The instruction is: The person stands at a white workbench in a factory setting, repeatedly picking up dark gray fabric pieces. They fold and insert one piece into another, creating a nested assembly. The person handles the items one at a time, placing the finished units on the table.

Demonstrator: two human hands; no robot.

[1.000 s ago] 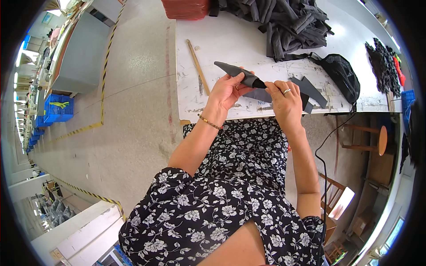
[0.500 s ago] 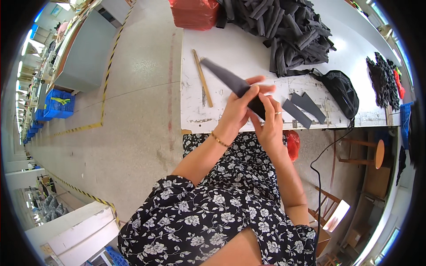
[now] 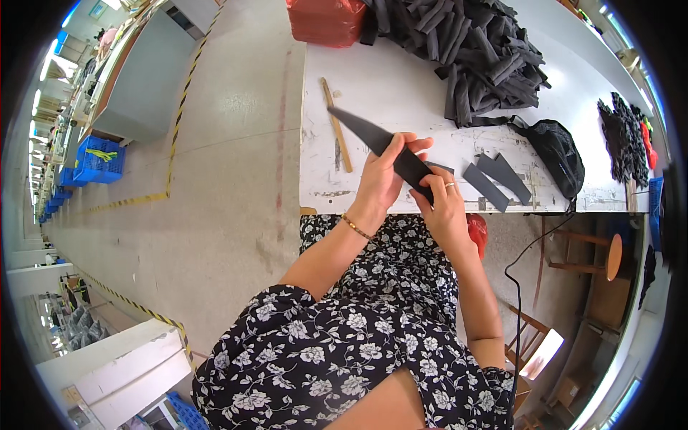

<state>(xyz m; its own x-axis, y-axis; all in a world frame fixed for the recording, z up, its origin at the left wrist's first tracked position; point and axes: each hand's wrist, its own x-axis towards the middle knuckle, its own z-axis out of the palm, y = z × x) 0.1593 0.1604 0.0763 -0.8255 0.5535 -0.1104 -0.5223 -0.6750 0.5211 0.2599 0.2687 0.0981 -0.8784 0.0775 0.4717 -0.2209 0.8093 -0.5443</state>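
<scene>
A long, dark grey tapered strip of cloth-like material (image 3: 363, 131) slants over the white table (image 3: 401, 79), its narrow tip pointing to the far left. My left hand (image 3: 381, 179) is closed round its middle, thumb on top. At the strip's near end my right hand (image 3: 446, 211) pinches it between thumb and fingers. Just beyond the right fingers shows part of another grey piece (image 3: 441, 169); whether it touches the hand I cannot tell. To the right lie flat grey pieces (image 3: 486, 188), partly overlapping, near the table's front edge.
A heap of dark grey strips (image 3: 480, 54) covers the far part of the table, beside a red plastic-wrapped bundle (image 3: 326, 21). A wooden stick (image 3: 337, 129) lies at the left. Further right are a black mesh bag (image 3: 555, 154) and a dark pile (image 3: 622, 136). Wooden stools (image 3: 614, 256) stand below.
My right hand has slid toward the strip's near end, away from my left hand, so more of the strip shows between them. The grey piece beyond the right fingers has come into sight.
</scene>
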